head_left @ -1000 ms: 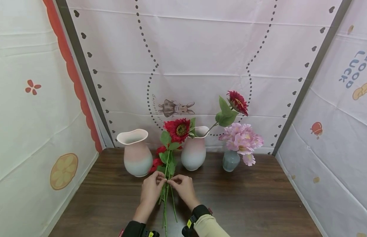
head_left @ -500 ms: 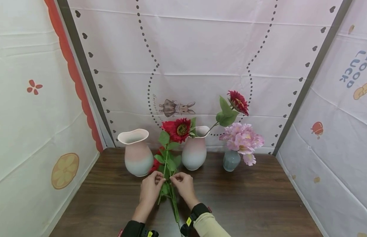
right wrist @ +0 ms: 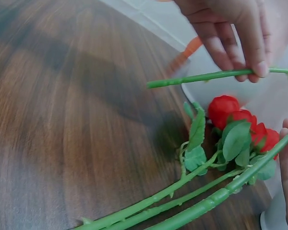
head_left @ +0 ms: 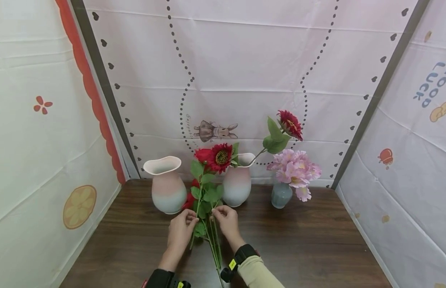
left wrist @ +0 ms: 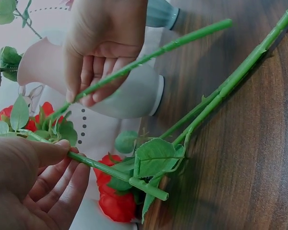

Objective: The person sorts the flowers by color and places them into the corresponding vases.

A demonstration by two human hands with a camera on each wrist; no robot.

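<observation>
My left hand [head_left: 180, 233] pinches a green flower stem [left wrist: 110, 170] between thumb and fingers. To its right, my right hand [head_left: 228, 225] pinches a second stem [left wrist: 182, 40] with the fingertips. Leaves and red blooms [head_left: 202, 155] rise above the hands; which bloom belongs to which stem is hard to tell. Beneath, red roses [right wrist: 225, 111] with leafy stems lie on the table, partly hidden by my hands. A red flower with a yellow-brown centre [head_left: 221, 157] stands in front of the right pink-and-grey vase [head_left: 237, 190]; its stem's base is hidden.
Another pink-and-grey vase [head_left: 167, 190] stands at the left, its mouth showing no flowers. A dark red flower [head_left: 290, 125] leans out of the right vase. Farther right, a small grey-blue vase [head_left: 281, 196] holds pink blossoms [head_left: 295, 168]. Cloth walls enclose the wooden table [head_left: 302, 244].
My hands have moved apart from each other, each with its own stem. The red bloom above has shifted left, and the lower stems on the table now slant to the right.
</observation>
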